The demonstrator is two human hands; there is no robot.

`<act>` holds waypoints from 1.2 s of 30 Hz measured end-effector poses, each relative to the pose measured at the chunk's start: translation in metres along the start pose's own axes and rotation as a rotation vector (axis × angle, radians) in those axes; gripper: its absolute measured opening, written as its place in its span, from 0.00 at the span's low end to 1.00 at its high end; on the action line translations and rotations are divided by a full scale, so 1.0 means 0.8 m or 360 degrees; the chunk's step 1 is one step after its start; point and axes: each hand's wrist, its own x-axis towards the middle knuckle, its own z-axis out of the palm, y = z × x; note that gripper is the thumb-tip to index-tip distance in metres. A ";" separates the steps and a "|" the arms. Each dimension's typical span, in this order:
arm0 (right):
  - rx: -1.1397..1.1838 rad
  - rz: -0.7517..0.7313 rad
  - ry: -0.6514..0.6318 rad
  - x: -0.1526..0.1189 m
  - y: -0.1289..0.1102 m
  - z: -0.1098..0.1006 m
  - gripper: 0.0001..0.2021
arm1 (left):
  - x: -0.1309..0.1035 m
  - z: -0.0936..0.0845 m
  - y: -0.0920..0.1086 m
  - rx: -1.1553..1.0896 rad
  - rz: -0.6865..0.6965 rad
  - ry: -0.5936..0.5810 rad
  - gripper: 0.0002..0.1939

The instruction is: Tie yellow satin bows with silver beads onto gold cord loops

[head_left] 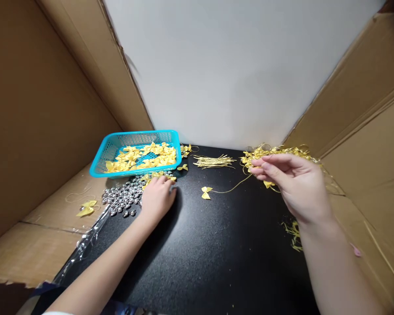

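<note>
My left hand (159, 194) reaches over a small heap of yellow ribbon bows (147, 178) beside the basket, next to loose silver beads (123, 197). Its fingers point down onto the bows, with the thumb apart; the fingertips are partly hidden. Raised at the right, my right hand (295, 179) pinches a thin gold cord (231, 190) between thumb and fingers. That cord curves left across the black table to a single yellow bow (206, 192) lying on the surface. What lies inside the pinch is too small to make out.
A turquoise basket (101, 168) holds many yellow bows. Behind sits a bundle of gold ties (214, 161). A pile of corded gold bows (259, 153) lies behind my right hand, with cord scraps (293, 234) nearer. Cardboard walls (357, 92) flank the black table (213, 249).
</note>
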 end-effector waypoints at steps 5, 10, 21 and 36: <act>0.0007 0.0040 0.0017 0.002 0.000 0.001 0.07 | -0.054 -0.034 -0.057 0.0575 -0.0230 -0.0232 0.17; 0.0023 0.0137 -0.0091 0.002 0.007 0.004 0.08 | -0.094 -0.026 -0.082 0.0370 -0.0325 -0.0253 0.21; -0.0061 0.0363 -0.0410 -0.014 0.015 0.025 0.11 | -0.068 -0.026 -0.013 -0.1332 -0.0587 -0.0013 0.15; -0.0189 0.0339 -0.0386 -0.035 0.012 0.048 0.06 | 0.033 -0.038 0.143 -0.2978 -0.0222 0.0066 0.15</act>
